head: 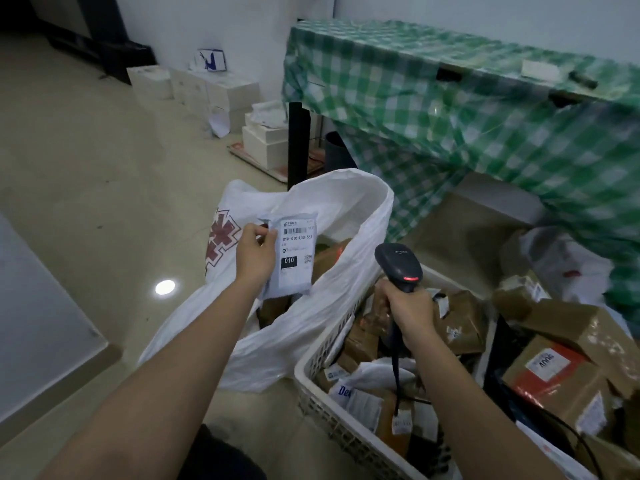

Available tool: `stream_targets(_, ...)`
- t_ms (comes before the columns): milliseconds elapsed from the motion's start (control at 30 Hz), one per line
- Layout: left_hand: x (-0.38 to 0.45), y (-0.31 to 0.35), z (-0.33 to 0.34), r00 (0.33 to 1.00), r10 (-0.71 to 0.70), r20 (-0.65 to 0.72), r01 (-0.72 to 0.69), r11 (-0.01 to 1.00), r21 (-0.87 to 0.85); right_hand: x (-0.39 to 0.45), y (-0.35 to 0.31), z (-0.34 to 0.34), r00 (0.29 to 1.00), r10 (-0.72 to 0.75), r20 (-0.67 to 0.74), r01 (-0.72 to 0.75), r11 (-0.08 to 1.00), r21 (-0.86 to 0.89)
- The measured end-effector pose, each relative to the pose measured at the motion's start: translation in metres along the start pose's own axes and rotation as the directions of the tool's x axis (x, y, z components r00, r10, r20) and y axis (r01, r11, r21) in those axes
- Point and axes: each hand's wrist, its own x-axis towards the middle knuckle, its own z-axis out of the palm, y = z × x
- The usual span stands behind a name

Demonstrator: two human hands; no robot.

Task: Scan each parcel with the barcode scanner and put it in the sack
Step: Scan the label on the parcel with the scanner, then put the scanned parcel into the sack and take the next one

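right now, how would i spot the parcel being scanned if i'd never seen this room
Find the big white sack standing open on the floor left of the green checked table. Above its mouth the left hand pinches a flat grey parcel. Unlike the brown parcels in the white basket, it is held up, its white label showing "010".

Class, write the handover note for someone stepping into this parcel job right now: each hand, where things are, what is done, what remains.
Left hand pinches a small white parcel by its edge, label facing up, above the open white sack.
Right hand grips the barcode scanner, its red light on, over the white basket.
Done: some brown parcels already lie in the sack.
Left: scan or drop this parcel (scan status unclear), then work through the basket.
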Motion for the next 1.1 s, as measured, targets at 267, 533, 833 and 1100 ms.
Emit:
stream_targets(267, 0.075, 0.012, 0.066, 0.976, 0.21, 0.058, -0.209, 0.978, -0.027, 0.063, 0.007, 0.018, 0.999, -0.028, -0.022, 0.028, 1.0, -0.004)
stream_targets(533, 0.097, -0.03, 0.141, 0.807, 0.073, 0.585, -0.272, 0.927, 0.259, 0.088, 0.012, 0.015, 0.996, -0.016, -0.084, 0.02, 0.998, 0.056)
stream_targets(833, 0.025, 0.001, 0.125, 0.857, 0.186, 0.481, -0.224, 0.974, 0.023, 0.071, 0.034, -0.04, 0.989, 0.07, -0.129, -0.065, 0.997, 0.044)
stream_targets(1100, -0.072, -0.004, 0.176, 0.737, 0.134, 0.662, -0.269, 0.957, 0.106, 0.049, 0.073, -0.123, 0.961, 0.209, -0.183, -0.195, 0.976, 0.093)
